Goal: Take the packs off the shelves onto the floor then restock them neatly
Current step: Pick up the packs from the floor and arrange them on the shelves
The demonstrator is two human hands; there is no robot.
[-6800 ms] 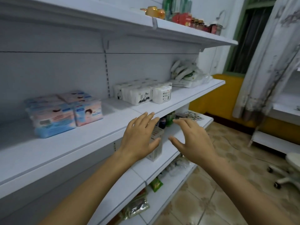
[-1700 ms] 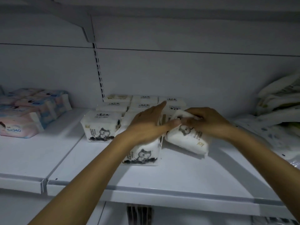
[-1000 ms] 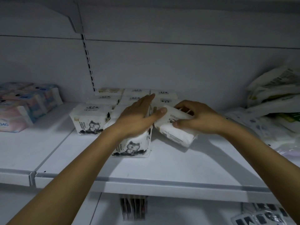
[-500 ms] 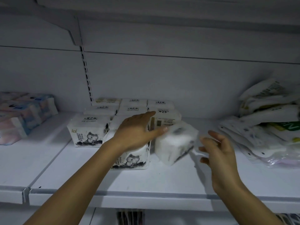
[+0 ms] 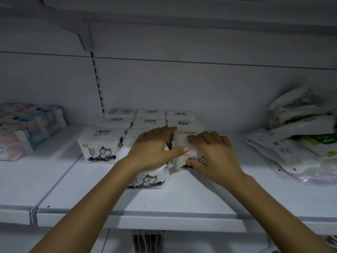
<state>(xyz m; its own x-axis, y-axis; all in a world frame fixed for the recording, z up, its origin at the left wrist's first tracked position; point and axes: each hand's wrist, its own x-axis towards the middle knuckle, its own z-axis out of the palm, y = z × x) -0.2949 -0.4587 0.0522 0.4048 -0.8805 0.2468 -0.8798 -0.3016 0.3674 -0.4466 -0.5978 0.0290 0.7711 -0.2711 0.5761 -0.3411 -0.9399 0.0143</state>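
White tissue packs with a cat drawing stand in rows on the white shelf (image 5: 182,198). The front left pack (image 5: 99,145) stands alone. My left hand (image 5: 153,148) rests flat on top of the front middle pack (image 5: 149,178), its thumb stretched right against the neighbouring pack. My right hand (image 5: 215,156) holds that front right pack (image 5: 187,154), fingers over its top and thumb on its front face. It stands upright, close against the middle pack. More packs (image 5: 151,114) fill the rows behind.
Pink and blue wrapped packs (image 5: 27,128) lie at the left of the shelf. A loose pile of white pouches (image 5: 299,137) sits at the right. Another shelf hangs close overhead. Dark items (image 5: 147,241) show on the shelf below.
Half a second ago the right pack was loose and tilted, with my right hand off it. Now my right hand holds it upright beside the middle pack. My left hand stayed put.
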